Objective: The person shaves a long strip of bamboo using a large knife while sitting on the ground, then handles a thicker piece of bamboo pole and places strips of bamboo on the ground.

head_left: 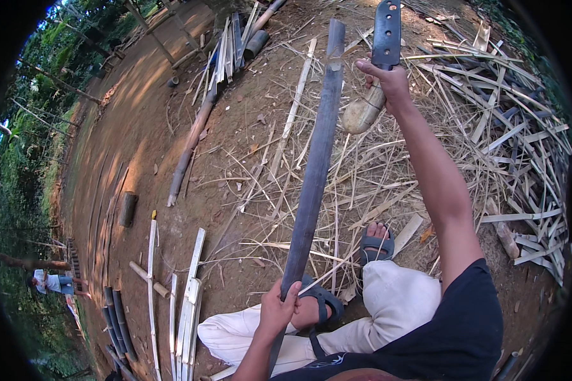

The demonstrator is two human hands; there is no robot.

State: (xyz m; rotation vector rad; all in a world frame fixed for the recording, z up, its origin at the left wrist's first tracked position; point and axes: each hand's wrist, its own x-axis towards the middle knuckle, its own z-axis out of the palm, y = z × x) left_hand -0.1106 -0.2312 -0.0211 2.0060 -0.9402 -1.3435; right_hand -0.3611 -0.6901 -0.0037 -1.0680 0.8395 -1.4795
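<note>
My left hand (278, 310) grips the near end of a long dark bamboo strip (316, 159), which runs up and away from me over the dirt. My right hand (388, 79) is raised to the strip's right and closed on the pale wooden handle of a big knife (386, 32). The knife's dark blade points upward, a little apart from the strip's far end. My legs in light trousers and my sandalled feet (376, 242) lie under the strip.
Split bamboo slats (515, 127) and shavings are heaped on the right. Pale slats (187, 305) and dark bamboo pieces (117, 324) lie at lower left, a long pole (190, 149) and more slats (225, 51) farther off. A person (51, 282) crouches at far left.
</note>
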